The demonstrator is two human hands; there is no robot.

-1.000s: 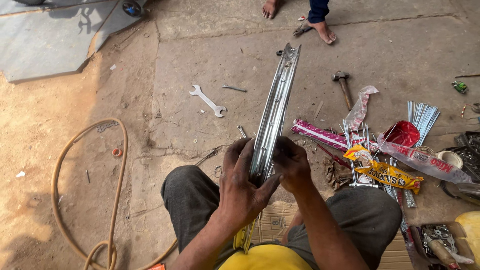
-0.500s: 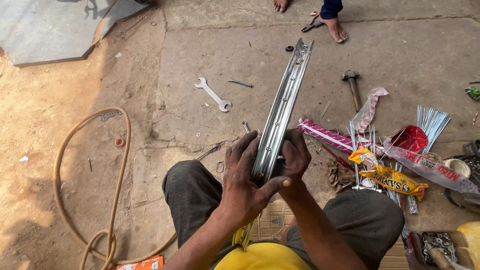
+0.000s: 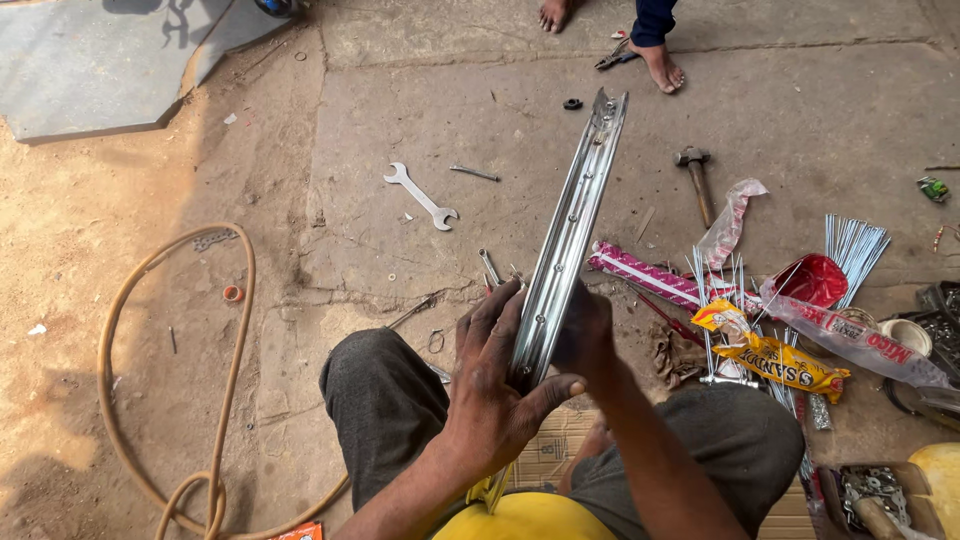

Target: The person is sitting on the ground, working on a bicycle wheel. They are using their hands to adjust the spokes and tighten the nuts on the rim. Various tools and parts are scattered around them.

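Concrete floor; rim (image 3: 565, 240) points 1 o'clock. L hand (image 3: 495, 385) & R hand (image 3: 585, 335) both grasp it; keep grip firm, rim steady.

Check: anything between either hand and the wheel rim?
Nothing visible. The left hand and right hand both clasp the chrome wheel rim directly, one on each side of its near end. The wrench and hammer lie apart on the ground.

Both forearms reach up from six o'clock, converging toward the centre. The left hand (image 3: 495, 385) lies palm-down, fingers spread toward twelve o'clock, its thumb stretched out toward three o'clock. The right hand (image 3: 585, 335) sits just beside it at two o'clock, fingers curled closed, knuckles upward.
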